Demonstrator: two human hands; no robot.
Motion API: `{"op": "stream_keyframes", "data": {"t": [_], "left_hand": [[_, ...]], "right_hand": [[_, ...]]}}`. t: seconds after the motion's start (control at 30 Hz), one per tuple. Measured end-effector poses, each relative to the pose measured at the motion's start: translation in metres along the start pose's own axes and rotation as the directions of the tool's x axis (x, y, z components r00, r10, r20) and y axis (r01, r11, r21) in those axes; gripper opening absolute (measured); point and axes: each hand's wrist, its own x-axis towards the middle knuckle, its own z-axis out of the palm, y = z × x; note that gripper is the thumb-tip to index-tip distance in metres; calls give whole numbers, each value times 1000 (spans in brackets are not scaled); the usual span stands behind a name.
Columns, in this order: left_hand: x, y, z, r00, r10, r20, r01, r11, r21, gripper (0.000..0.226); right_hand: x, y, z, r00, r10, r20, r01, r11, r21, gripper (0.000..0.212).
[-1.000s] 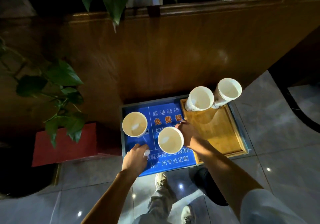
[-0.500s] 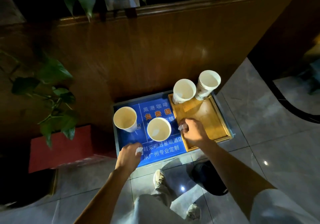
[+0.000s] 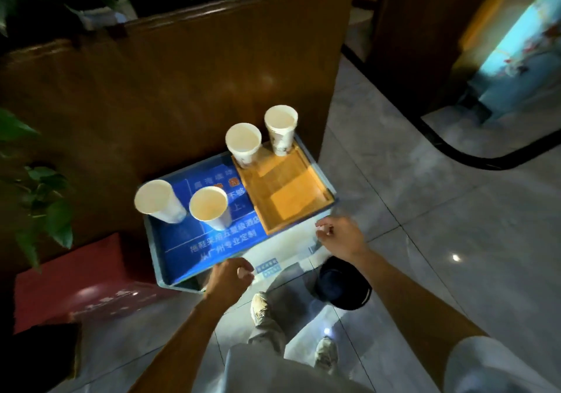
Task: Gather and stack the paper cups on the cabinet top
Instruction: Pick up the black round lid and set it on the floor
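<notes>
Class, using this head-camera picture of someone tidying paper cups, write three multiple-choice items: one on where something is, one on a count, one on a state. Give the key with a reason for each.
1. Where do the two far cups stand?
A. at the back of the wooden tray
B. on the floor
C. on the red box

2. How many paper cups are in view?
A. two
B. four
C. six

3. What state are the cups in?
A. nested in one stack
B. lying on their sides
C. upright and apart

Key:
1 A: the far left cup and far right cup stand at the back edge of the wooden tray.
2 B: those two plus the near left cup and near right cup on the blue sign.
3 C: all four show open mouths upward, none inside another; the left hand and right hand hold none.
</notes>
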Motion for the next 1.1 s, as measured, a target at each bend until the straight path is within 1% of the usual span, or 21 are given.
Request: {"op": "stream_keyframes", "data": {"t": [0.07, 0.13, 0.2, 0.27, 0.33, 0.4, 0.47, 0.53, 0.6, 0.7, 0.83, 0.97, 1.1], "left_hand": [[-3, 26, 22, 998, 46, 38, -47, 999, 24, 23], [-5, 51, 44, 987, 133, 90, -140, 988, 69, 32], [-4, 78, 64, 971, 187, 150, -201, 976, 85, 33], [0, 102, 83, 955, 226, 192, -250, 961, 115, 32], [5, 125, 102, 937, 266, 225, -303, 941, 150, 32], [9, 147, 119, 924, 285, 256, -336, 924, 184, 30], [15, 166, 137, 912, 290, 289, -357, 909, 216, 30], [21, 182, 153, 898, 294, 328, -381, 893, 241, 30], [29, 193, 167, 880, 306, 364, -414, 870, 267, 35], [47, 201, 186, 857, 310, 413, -445, 848, 287, 41], [84, 204, 215, 820, 295, 491, -489, 806, 332, 28], [135, 197, 257, 809, 259, 527, -490, 793, 363, 27], [193, 169, 321, 770, 217, 599, -509, 776, 373, 28]], "right_hand": [[-16, 24, -12, 998, 59, 7, -59, 998, -11, 20], [-34, 49, -24, 995, 98, 21, -98, 995, -10, 18], [-52, 74, -34, 992, 127, 14, -127, 992, 15, 16], [-72, 98, -41, 985, 172, 16, -173, 982, 78, 22], [-88, 120, -44, 970, 239, 45, -243, 962, 121, 27], [-100, 140, -47, 952, 295, 75, -303, 945, 126, 27], [-109, 158, -48, 938, 340, 65, -345, 930, 125, 25], [-116, 177, -47, 921, 385, 56, -390, 910, 142, 29], [-120, 195, -43, 905, 422, 56, -425, 891, 160, 30], [-117, 216, -33, 889, 451, 81, -458, 871, 176, 27], [-96, 239, -13, 852, 514, 95, -523, 832, 186, 25], [-64, 269, 29, 801, 588, 113, -597, 775, 206, 26], [-22, 310, 96, 753, 640, 151, -657, 718, 231, 26]]}}
